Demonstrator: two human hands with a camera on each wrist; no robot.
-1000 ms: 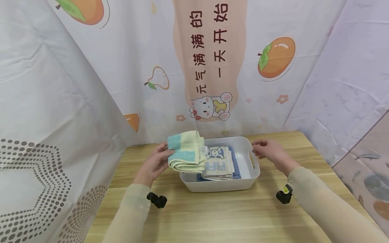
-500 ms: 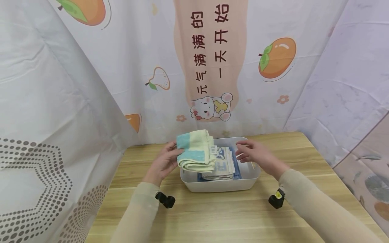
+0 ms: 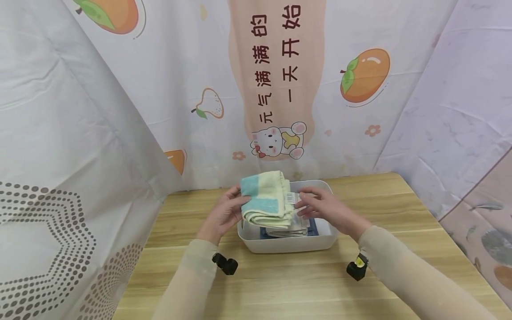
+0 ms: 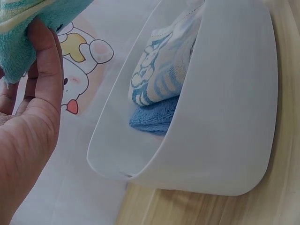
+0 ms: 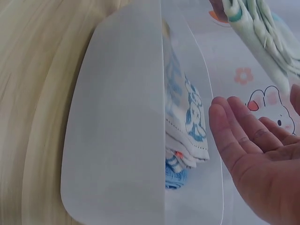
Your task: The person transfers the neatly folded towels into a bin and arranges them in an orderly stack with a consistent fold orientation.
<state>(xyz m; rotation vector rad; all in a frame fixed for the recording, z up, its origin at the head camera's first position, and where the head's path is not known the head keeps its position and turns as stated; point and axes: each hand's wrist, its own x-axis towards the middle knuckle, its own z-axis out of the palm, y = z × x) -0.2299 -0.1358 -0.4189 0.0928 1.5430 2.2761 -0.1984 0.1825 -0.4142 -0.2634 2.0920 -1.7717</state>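
Note:
My left hand (image 3: 226,214) pinches the left edge of a folded towel (image 3: 266,200), pale yellow with light blue patches, and holds it above the white basket (image 3: 320,246). A white label (image 3: 291,198) hangs at the towel's right side. Close to that side is my right hand (image 3: 326,209), its fingers stretched out and slightly bent; in the right wrist view a gap shows between its palm and the towel. Inside the basket, a cream towel with a blue bear pattern (image 4: 159,70) lies folded on a blue towel (image 4: 155,117).
The basket stands on a wooden table (image 3: 280,289), close to a printed curtain (image 3: 192,66) behind it. Another curtain hangs along the left. Each wrist carries a small black camera. The basket has a handle hole in its side wall.
The left hand has carried the yellow and blue towel rightward over the basket. My right hand has left the basket's right handle and moved left towards the towel. The basket stays put.

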